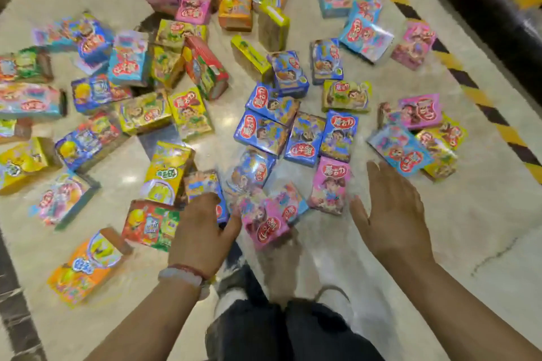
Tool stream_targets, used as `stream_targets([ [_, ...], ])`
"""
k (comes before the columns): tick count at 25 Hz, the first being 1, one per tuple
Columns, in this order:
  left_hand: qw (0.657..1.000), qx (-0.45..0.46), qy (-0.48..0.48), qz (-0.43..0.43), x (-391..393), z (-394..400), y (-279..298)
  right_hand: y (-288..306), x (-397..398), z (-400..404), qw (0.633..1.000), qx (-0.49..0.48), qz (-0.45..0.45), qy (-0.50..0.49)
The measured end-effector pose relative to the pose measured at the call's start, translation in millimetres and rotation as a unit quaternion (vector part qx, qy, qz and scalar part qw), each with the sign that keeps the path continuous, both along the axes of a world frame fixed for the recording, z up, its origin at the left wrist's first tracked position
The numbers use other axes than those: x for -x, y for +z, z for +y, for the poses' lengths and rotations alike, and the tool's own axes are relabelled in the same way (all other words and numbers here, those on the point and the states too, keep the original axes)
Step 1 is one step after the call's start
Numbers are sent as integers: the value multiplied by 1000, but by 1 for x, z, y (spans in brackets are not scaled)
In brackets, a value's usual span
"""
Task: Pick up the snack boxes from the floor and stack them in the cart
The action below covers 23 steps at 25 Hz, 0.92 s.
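A glossy marble floor [366,258] with dark inlay bands fills the view, and scattered all over it lie the snack boxes [264,132], dozens of them in blue, pink, yellow, orange and red, some flat, some on edge, several overlapping in loose heaps. Nearest the person, a small cluster of pink and blue boxes sits just ahead of the shoes. The left hand [202,231] reaches into this cluster, its fingers curled down against a blue box [205,184]; motion blur makes it hard to say whether the grip has closed on it or is only touching. The right hand [393,214] hovers with fingers straight and spread, holding nothing, just beside a pink box [330,184]. A beaded bracelet [181,272] circles the left wrist. Further out, a yellow-and-black hazard stripe [469,91] runs along the floor's right side beside a dark raised edge. No cart shows in this view, so how many boxes are already stacked cannot be told. Judging by the crowd on the floor, most of the work looks to be left.
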<state>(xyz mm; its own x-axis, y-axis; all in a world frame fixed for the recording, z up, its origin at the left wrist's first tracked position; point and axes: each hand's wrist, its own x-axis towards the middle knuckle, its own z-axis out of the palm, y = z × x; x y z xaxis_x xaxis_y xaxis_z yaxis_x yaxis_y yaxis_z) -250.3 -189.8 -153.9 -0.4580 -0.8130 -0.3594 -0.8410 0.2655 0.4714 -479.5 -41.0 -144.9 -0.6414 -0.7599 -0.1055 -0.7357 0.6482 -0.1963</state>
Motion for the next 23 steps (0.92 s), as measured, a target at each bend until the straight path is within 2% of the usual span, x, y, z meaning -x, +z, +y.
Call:
stream_targets([
  [2, 993, -108, 32, -20, 6, 3, -71, -73, 9, -5, 999, -32, -37, -20],
  [5, 960, -254, 104, 61, 12, 6, -158, -160, 25, -11, 974, -97, -179, -104],
  [7, 939, -291, 160, 89, 9, 9, -197, -192, 29, -18, 943, -57, -263, -194],
  [9, 917, -322, 205, 113, 11, 11, -214, -215, 33, -22, 918, -8, -308, -248],
  [14, 880, -365, 253, 168, 15, 4, -203, -221, 43, -22, 807, 73, -443, -384],
  [16, 868, -378, 257, 196, 14, -3, -199, -216, 43, -24, 765, 106, -485, -409],
  [19, 872, -359, 248, 222, 17, -14, -179, -194, 47, -27, 710, 126, -536, -438],
  [20, 877, -345, 241, 230, 19, -16, -164, -180, 50, -25, 701, 122, -551, -437],
  [23, 887, -318, 235, 239, 33, -17, -81, -99, 47, -15, 717, 128, -549, -410],
])
